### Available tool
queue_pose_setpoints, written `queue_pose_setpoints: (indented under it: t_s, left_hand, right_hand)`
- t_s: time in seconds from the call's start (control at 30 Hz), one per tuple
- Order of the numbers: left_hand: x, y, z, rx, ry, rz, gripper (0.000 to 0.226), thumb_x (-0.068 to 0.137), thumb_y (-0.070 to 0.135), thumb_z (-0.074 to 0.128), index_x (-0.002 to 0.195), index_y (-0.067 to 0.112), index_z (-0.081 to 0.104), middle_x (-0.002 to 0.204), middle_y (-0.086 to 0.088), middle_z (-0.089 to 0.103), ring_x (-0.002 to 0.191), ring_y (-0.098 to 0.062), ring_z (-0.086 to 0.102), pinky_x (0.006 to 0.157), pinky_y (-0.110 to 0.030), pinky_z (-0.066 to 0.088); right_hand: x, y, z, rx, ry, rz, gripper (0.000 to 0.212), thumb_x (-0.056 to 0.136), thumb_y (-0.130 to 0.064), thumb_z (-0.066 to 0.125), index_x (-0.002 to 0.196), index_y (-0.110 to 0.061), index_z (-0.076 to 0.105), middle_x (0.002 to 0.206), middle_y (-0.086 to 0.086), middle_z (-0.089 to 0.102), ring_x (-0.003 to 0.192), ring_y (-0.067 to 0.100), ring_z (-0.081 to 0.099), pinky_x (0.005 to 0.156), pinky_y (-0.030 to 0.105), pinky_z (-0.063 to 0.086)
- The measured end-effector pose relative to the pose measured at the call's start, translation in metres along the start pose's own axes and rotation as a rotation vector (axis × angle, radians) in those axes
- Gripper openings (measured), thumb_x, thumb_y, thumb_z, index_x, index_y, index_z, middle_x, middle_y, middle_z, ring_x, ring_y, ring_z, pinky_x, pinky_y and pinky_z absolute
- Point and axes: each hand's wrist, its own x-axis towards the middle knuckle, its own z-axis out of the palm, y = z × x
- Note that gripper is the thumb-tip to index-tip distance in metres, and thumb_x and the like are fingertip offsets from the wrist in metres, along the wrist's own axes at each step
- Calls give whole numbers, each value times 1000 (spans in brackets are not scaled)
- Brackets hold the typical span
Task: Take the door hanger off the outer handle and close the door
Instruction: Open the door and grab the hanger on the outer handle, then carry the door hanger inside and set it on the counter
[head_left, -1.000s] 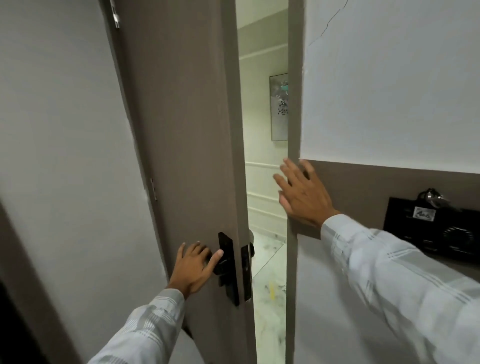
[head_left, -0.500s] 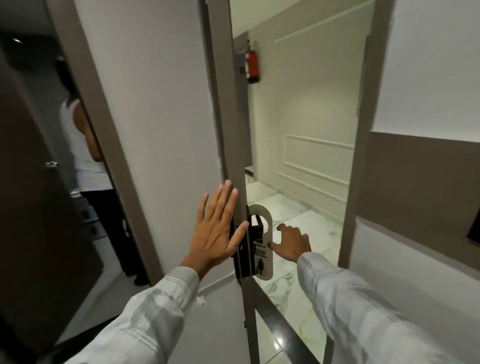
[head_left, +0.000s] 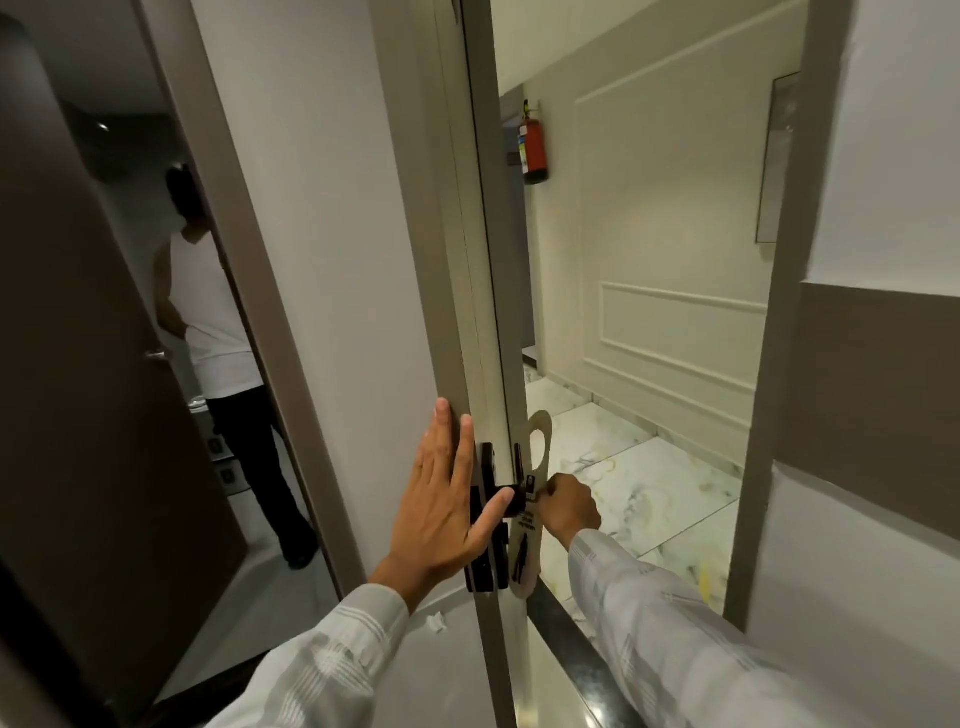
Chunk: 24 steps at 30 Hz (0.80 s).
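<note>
The door (head_left: 337, 312) stands open, its edge (head_left: 488, 312) facing me. A black lock plate with handle (head_left: 488, 525) sits on that edge. A pale card door hanger (head_left: 535, 441) with an oval hole and dark print stands raised beside the outer handle, its hole above the handle. My right hand (head_left: 569, 506) reaches round the door's edge and pinches the hanger at its middle. My left hand (head_left: 441, 504) lies flat on the door's inner face, fingers spread, thumb touching the black handle.
A person in a white top (head_left: 213, 322) stands in the dark doorway at left. Beyond the door lies a corridor with a marble floor (head_left: 639, 483) and panelled wall. A red fire extinguisher (head_left: 535, 150) hangs there. The door frame (head_left: 763, 364) rises at right.
The door swung open from a narrow gap. My right hand left the wall, reached round the edge and closed on the hanger, lifting it. My left hand stayed flat by the handle.
</note>
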Motion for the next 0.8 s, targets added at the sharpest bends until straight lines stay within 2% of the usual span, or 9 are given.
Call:
queue_pose_setpoints:
  t_s: [0.13, 0.2, 0.3, 0.37, 0.43, 0.53, 0.63, 0.73, 0.8]
  left_hand:
    - [-18, 17, 6, -52, 7, 8, 80, 98, 52, 35, 156, 7, 3, 166, -16, -5, 154, -29, -3, 125, -37, -5]
    - [-37, 37, 20, -186, -52, 62, 73, 100, 48, 34, 157, 11, 5, 167, -13, 1, 155, -22, 0, 126, -33, -3]
    - [-65, 79, 41, -478, -265, 2, 59, 103, 45, 33, 156, 26, 15, 164, 8, 16, 148, 9, 7, 120, -11, 3]
    - [-76, 109, 55, -735, -408, -144, 43, 103, 48, 31, 145, 37, 34, 147, 19, 43, 130, 23, 32, 111, -5, 26]
    - [-85, 145, 68, -1033, -651, -366, 38, 102, 52, 29, 129, 36, 50, 130, 13, 62, 115, 7, 58, 100, -22, 48]
    - [-104, 197, 88, -1429, -1051, -641, 46, 102, 53, 26, 112, 30, 65, 109, 3, 74, 94, -6, 73, 76, -19, 57]
    - [-133, 261, 100, -1363, -1169, -569, 43, 105, 39, 37, 113, 9, 68, 97, -15, 78, 91, -32, 74, 78, -38, 61]
    - [-168, 325, 98, -1340, -1296, -395, 32, 104, 23, 42, 113, 2, 64, 95, -17, 77, 84, -28, 74, 72, -34, 60]
    - [-187, 368, 85, -1350, -1414, -257, 31, 104, 26, 43, 113, 5, 63, 97, -18, 77, 87, -31, 75, 78, -38, 62]
  right_hand:
    - [-13, 17, -19, 201, 36, 35, 18, 91, -15, 58, 73, -17, 59, 89, 9, 70, 81, 27, 70, 70, 34, 55]
    - [-32, 42, -28, 385, 15, 85, 19, 88, -13, 64, 70, -14, 61, 83, 11, 73, 66, 21, 71, 65, 34, 58]
    - [-74, 91, -49, 552, 17, 172, 12, 84, -10, 69, 72, -9, 68, 82, 11, 75, 61, 19, 67, 59, 32, 55]
    - [-107, 125, -67, 605, 72, 218, 13, 83, -6, 69, 70, -8, 66, 82, 14, 74, 69, 22, 68, 63, 33, 55]
    - [-146, 159, -85, 670, 115, 259, 16, 87, -8, 68, 71, -9, 64, 90, 22, 74, 77, 25, 71, 67, 35, 58]
    - [-208, 192, -104, 729, 99, 317, 36, 101, -38, 51, 84, -16, 74, 103, 10, 78, 92, 18, 74, 79, 33, 58]
    - [-277, 231, -127, 693, 205, 442, 48, 107, -43, 33, 94, -26, 75, 113, 3, 75, 108, 17, 67, 90, 34, 51]
    - [-349, 277, -155, 520, 435, 542, 16, 101, -16, 52, 105, -15, 68, 116, 9, 71, 107, 25, 64, 87, 33, 50]
    - [-401, 307, -171, 420, 531, 636, 25, 96, -13, 62, 121, -10, 57, 115, 8, 64, 108, 26, 62, 89, 33, 50]
